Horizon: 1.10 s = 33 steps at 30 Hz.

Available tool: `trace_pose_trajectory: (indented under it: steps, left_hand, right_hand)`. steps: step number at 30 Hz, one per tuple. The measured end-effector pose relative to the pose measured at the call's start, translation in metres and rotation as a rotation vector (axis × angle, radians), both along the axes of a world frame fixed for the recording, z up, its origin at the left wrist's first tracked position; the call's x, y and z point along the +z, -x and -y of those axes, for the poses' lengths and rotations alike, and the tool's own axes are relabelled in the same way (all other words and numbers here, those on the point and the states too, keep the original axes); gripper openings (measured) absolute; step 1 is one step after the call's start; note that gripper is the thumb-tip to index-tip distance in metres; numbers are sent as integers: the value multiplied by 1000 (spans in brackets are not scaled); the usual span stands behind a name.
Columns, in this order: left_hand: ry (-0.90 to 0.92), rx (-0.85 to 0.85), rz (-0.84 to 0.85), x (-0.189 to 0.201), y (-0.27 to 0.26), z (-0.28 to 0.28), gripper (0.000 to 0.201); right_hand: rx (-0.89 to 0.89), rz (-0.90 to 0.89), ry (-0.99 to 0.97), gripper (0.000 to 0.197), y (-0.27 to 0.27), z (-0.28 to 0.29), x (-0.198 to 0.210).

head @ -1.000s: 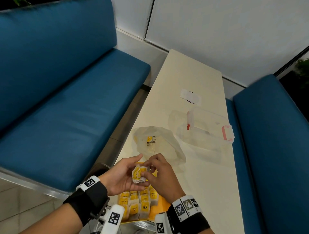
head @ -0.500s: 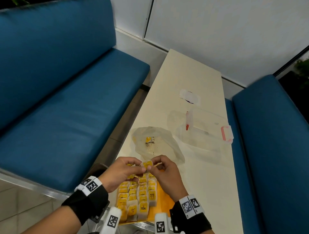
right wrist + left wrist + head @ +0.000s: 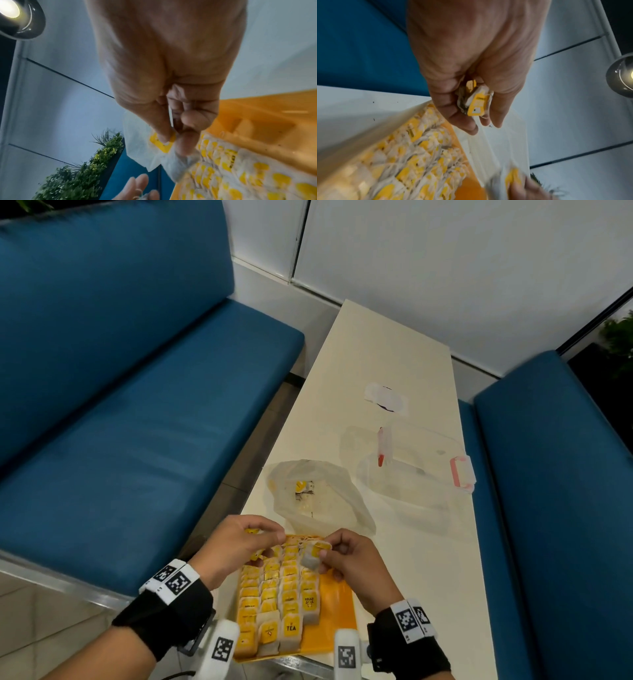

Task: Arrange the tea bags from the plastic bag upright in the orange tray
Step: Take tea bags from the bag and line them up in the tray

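The orange tray (image 3: 337,604) lies at the table's near edge, its left part filled with rows of upright tea bags (image 3: 281,594). Over its far end my left hand (image 3: 239,546) curls round a small bundle of tea bags with yellow tags (image 3: 475,98). Just right of it, my right hand (image 3: 346,556) pinches a single tea bag (image 3: 313,554) by its yellow tag (image 3: 163,143), the white pouch hanging below the fingers. Beyond the tray sits the crumpled clear plastic bag (image 3: 318,501), with a yellow tag showing inside.
A clear plastic box (image 3: 414,470) with pink clips stands right of the bag, its lid lying by it. A white wrapper (image 3: 387,398) lies farther back. Blue benches (image 3: 137,392) flank the narrow cream table (image 3: 394,344). The tray's right part is bare orange.
Both hands held one bundle together in mid-air a second ago. They have lowered to the tray's far end and parted, the right taking a single tea bag, the left keeping the rest.
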<state>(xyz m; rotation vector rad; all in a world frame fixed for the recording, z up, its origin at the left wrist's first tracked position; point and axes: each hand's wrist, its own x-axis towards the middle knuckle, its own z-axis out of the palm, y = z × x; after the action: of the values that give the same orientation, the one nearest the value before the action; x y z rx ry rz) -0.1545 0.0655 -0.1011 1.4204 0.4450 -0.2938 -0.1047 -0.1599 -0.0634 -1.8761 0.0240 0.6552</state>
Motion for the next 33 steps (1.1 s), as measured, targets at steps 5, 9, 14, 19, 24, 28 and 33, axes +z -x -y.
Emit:
trace_pose_trajectory:
  steps: [5,9,14,19,24,28,33]
  left_hand:
    - [-11,130,-6,-8,0,-20,4]
    - [-140,195,5,-23,1,-30,8]
    - [-297,127,-11,-42,8,-33,25]
    - [-304,64,-36,-49,13,-27,27]
    - [-280,52,-43,-46,11,-27,26]
    - [-277,39,-45,-45,10,-28,25]
    - [-276,55,-47,-44,10,-29,25]
  right_hand:
    - [148,-95,245,13,7,16,-9]
    - [274,-154,441,13,17,14,-13]
    - [367,-131,633,20,24,6,-29]
    - [465,-122,735,28,29,3,-48]
    - [435,-127,755,30,33,-1,-54]
    - [430,-133,804,23,34,-7,-50]
    - [412,-149,833,37,35,-10,-51]
